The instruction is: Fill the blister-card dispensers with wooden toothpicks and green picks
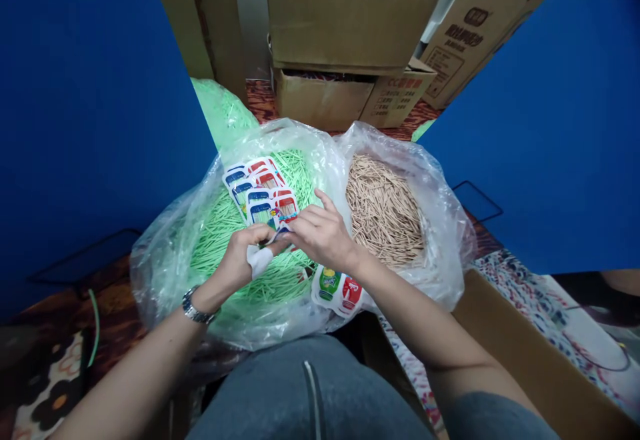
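Observation:
Over a clear plastic bag (295, 323) of thin green sticks (215, 247), both my hands meet at a small printed card packet (259, 260) whose white side shows. My left hand (237, 257) wears a metal watch on its wrist and grips the packet between thumb and fingers. The fingertips of my right hand (323, 233) pinch the packet's upper edge, its index finger raised. Just beyond my fingers, several blue-and-red printed card packets (270, 200) lie overlapped on the green sticks. Below my right wrist rest cards with green and red bottle shapes (337, 290).
A second clear bag (445, 240) holds tan sticks (383, 213) on the right. Cardboard boxes (325, 100) stand behind the bags, one on another. An open carton (530, 360) with printed cards sits at lower right. Blue panels (540, 127) flank both sides.

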A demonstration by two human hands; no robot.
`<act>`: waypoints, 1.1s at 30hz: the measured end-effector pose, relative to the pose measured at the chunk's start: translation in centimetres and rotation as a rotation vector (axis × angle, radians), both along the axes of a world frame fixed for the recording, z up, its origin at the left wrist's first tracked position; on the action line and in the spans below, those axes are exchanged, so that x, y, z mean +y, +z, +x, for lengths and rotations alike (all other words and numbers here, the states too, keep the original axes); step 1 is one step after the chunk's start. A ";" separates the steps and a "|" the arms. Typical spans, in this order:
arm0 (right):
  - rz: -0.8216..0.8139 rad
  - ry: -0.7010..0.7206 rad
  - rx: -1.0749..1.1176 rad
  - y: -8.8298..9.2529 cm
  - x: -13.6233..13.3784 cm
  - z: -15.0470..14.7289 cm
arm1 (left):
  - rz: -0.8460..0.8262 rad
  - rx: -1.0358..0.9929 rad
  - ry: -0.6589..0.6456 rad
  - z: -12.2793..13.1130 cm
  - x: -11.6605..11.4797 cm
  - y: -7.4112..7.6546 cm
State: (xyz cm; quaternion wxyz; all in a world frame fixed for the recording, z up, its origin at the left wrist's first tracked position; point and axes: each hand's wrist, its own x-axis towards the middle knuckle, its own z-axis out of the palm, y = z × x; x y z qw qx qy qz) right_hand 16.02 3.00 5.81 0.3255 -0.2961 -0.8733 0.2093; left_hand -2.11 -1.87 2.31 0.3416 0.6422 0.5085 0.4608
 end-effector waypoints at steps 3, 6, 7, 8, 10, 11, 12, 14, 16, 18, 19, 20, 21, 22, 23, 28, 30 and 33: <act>0.071 -0.059 0.019 0.0 -0.7 0.7 | 0.032 0.091 0.060 -0.9 -0.2 -0.6; 0.098 -0.153 0.014 -1.7 -1.6 1.5 | 0.002 0.018 0.175 -1.6 -0.3 -0.9; 0.067 -0.099 -0.044 -2.7 -2.0 1.6 | -0.009 -0.015 0.198 -1.7 -0.4 -0.9; 0.019 0.008 -0.133 -3.9 -2.4 1.6 | -0.016 -0.043 0.213 -1.8 -0.4 -0.9; -0.092 0.168 -0.331 -6.4 -3.3 1.1 | -0.019 -0.081 0.227 -2.0 -0.4 -0.7; -0.128 0.191 -0.395 -7.6 -3.7 0.6 | -0.019 -0.090 0.232 -2.1 -0.4 -0.6; -0.150 0.192 -0.442 -8.5 -4.1 0.1 | -0.019 -0.092 0.237 -2.1 -0.5 -0.5; -0.147 0.192 -0.498 -9.8 -4.7 -1.0 | -0.022 -0.087 0.250 -2.1 -0.7 -0.4; -0.102 0.239 -0.546 -10.3 -5.0 -2.0 | -0.030 -0.084 0.262 -2.1 -0.9 -0.5; -0.045 0.289 -0.593 -10.3 -5.1 -2.8 | -0.030 -0.091 0.277 -2.2 -1.0 -0.5; -0.016 0.309 -0.613 -10.3 -5.1 -3.2 | -0.029 -0.094 0.283 -2.2 -1.1 -0.5; 0.009 0.329 -0.628 -10.4 -5.1 -3.4 | -0.028 -0.095 0.286 -2.1 -1.1 -0.5; 0.029 0.348 -0.637 -10.5 -5.1 -3.6 | -0.026 -0.094 0.287 -2.1 -1.1 -0.5; 0.044 0.370 -0.638 -10.6 -5.0 -3.7 | -0.024 -0.091 0.287 -2.1 -1.1 -0.5; 0.050 0.393 -0.629 -10.9 -5.0 -3.8 | -0.022 -0.088 0.284 -2.1 -1.1 -0.5; -0.023 0.408 -0.414 -12.0 -3.7 -2.9 | -0.010 -0.095 0.280 -2.2 -1.2 -0.5; -0.072 0.341 -0.345 -12.2 -2.9 -2.0 | -0.014 -0.106 0.272 -2.2 -1.3 -0.7; -0.110 0.263 -0.394 -11.8 -1.8 -0.7 | -0.015 -0.113 0.263 -2.3 -1.3 -0.9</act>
